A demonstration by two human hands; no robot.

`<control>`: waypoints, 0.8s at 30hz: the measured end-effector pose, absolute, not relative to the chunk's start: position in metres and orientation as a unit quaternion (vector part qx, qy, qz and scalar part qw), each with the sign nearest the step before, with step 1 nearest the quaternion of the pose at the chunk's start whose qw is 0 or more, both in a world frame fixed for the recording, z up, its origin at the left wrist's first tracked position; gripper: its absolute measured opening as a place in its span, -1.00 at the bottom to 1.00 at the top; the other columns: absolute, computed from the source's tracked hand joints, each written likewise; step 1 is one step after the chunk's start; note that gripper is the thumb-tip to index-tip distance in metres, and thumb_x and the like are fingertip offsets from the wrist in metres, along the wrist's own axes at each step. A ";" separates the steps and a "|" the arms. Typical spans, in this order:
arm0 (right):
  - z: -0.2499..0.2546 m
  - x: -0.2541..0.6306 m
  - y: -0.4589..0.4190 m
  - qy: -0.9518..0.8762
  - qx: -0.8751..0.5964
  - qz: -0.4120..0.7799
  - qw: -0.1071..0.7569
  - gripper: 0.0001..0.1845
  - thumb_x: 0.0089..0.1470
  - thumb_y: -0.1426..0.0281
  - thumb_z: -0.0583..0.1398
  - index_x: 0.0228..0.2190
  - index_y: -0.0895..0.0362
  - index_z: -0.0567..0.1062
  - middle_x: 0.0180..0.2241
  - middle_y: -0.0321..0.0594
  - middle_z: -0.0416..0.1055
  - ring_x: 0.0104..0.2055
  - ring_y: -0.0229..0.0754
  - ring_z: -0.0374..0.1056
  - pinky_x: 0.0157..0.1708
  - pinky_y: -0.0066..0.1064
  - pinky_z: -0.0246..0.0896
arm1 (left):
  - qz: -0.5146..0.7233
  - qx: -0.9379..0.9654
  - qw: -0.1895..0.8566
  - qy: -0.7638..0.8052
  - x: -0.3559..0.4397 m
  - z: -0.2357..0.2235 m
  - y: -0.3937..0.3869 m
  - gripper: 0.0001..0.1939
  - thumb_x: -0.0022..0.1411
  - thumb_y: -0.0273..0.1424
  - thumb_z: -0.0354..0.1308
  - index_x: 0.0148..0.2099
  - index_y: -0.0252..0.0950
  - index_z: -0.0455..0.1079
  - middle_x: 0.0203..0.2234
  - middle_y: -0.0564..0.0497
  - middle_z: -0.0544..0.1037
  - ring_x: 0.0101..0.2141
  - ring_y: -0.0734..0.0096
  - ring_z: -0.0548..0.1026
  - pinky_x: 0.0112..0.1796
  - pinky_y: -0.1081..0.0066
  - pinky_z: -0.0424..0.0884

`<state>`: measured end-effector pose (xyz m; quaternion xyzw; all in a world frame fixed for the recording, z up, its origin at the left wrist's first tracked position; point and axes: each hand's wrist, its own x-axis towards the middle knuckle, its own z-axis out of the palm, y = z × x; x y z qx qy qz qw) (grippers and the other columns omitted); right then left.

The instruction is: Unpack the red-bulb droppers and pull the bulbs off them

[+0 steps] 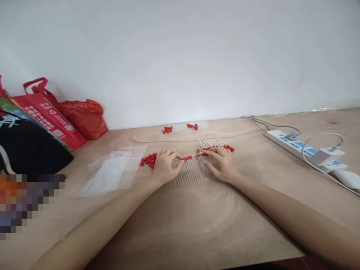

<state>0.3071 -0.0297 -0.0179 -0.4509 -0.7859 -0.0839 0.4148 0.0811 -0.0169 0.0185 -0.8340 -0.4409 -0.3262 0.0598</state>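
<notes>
My left hand (pixel 165 167) pinches a red rubber dropper bulb (pixel 186 158) between thumb and fingers. A thin clear dropper tube (pixel 197 154) meets the bulb's right end, and my right hand (pixel 222 165) grips its other end. Beneath both hands lies a row of bare clear tubes (pixel 189 174). Beyond my right hand rest several tubes fitted with red bulbs (pixel 230 148), partly covered by my fingers. Just left of my left hand is a pile of loose red bulbs (pixel 152 160).
Clear zip bags (pixel 109 168) lie at left, near a black bag (pixel 30 146), a red printed bag (pixel 53 120) and a red plastic bag (pixel 84 114). More red bulbs (pixel 192 126) sit near the wall. A power strip (pixel 298 144) with plugged-in cables occupies the right.
</notes>
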 end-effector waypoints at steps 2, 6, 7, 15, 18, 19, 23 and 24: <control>-0.016 0.300 -0.035 -0.817 -0.420 -0.115 0.379 -0.54 -0.01 0.19 0.11 -0.05 0.07 0.33 -0.12 -0.10 0.32 -0.10 -0.08 0.21 -0.12 -0.18 -0.05 | -0.331 -0.845 0.082 -0.413 0.068 0.017 -0.030 -0.86 0.10 -0.34 0.06 -0.39 -0.27 0.39 -0.49 0.02 0.39 -0.36 0.34 0.34 -0.29 0.30 0.21; -0.011 0.288 -0.043 -0.849 -0.373 -0.158 0.340 -0.61 0.07 0.24 0.07 -0.04 0.00 0.31 -0.08 -0.16 0.33 -0.03 -0.12 0.17 0.02 -0.08 -0.28 | -0.352 -0.858 0.121 -0.354 0.056 0.012 -0.048 -0.87 0.11 -0.35 0.06 -0.39 -0.26 0.40 -0.49 0.01 0.41 -0.35 0.35 0.34 -0.28 0.30 0.19; -0.011 0.286 -0.044 -0.849 -0.368 -0.162 0.343 -0.65 0.08 0.28 0.06 -0.06 -0.02 0.33 -0.12 -0.20 0.37 -0.04 -0.15 0.19 0.03 -0.09 -0.31 | -0.358 -0.858 0.125 -0.348 0.055 0.010 -0.050 -0.87 0.11 -0.35 0.06 -0.38 -0.25 0.41 -0.49 0.01 0.42 -0.35 0.35 0.34 -0.28 0.30 0.20; -0.014 0.282 -0.047 -0.846 -0.321 -0.175 0.387 -0.79 0.08 0.38 0.08 -0.25 -0.03 0.46 -0.55 -0.39 0.43 -0.27 -0.26 0.28 -0.03 -0.15 -0.21 | -0.360 -0.864 0.072 -0.345 0.055 0.007 -0.049 -0.83 0.10 -0.35 0.05 -0.24 -0.26 0.39 -0.34 -0.04 0.47 -0.23 0.30 0.37 -0.17 0.26 0.25; -0.015 0.279 -0.049 -0.848 -0.301 -0.178 0.398 -0.78 0.07 0.39 0.08 -0.24 -0.04 0.46 -0.53 -0.39 0.44 -0.30 -0.27 0.27 -0.02 -0.13 -0.22 | -0.335 -0.887 0.058 -0.312 0.058 0.003 -0.047 -0.77 0.10 -0.30 0.09 -0.18 -0.25 0.37 -0.25 -0.04 0.49 -0.16 0.28 0.37 -0.11 0.24 0.23; -0.015 0.278 -0.050 -0.849 -0.296 -0.178 0.400 -0.77 0.07 0.40 0.08 -0.23 -0.04 0.45 -0.52 -0.39 0.44 -0.30 -0.27 0.27 -0.01 -0.12 -0.22 | -0.329 -0.893 0.056 -0.301 0.059 0.002 -0.046 -0.79 0.12 -0.30 0.09 -0.18 -0.24 0.37 -0.26 -0.02 0.50 -0.15 0.29 0.38 -0.10 0.24 0.22; -0.016 0.275 -0.051 -0.849 -0.295 -0.181 0.400 -0.79 0.05 0.37 0.10 -0.23 -0.03 0.45 -0.52 -0.38 0.44 -0.33 -0.27 0.25 0.00 -0.11 -0.23 | -0.328 -0.901 0.061 -0.277 0.062 -0.004 -0.043 -0.85 0.17 -0.35 0.05 -0.20 -0.23 0.37 -0.29 0.04 0.54 -0.15 0.34 0.40 -0.05 0.23 0.17; -0.016 0.275 -0.051 -0.849 -0.296 -0.183 0.399 -0.80 0.05 0.36 0.11 -0.25 -0.03 0.45 -0.53 -0.39 0.43 -0.35 -0.28 0.24 0.00 -0.11 -0.23 | -0.327 -0.902 0.065 -0.273 0.063 -0.005 -0.043 -0.85 0.17 -0.36 0.05 -0.19 -0.23 0.37 -0.29 0.05 0.54 -0.14 0.35 0.40 -0.03 0.23 0.16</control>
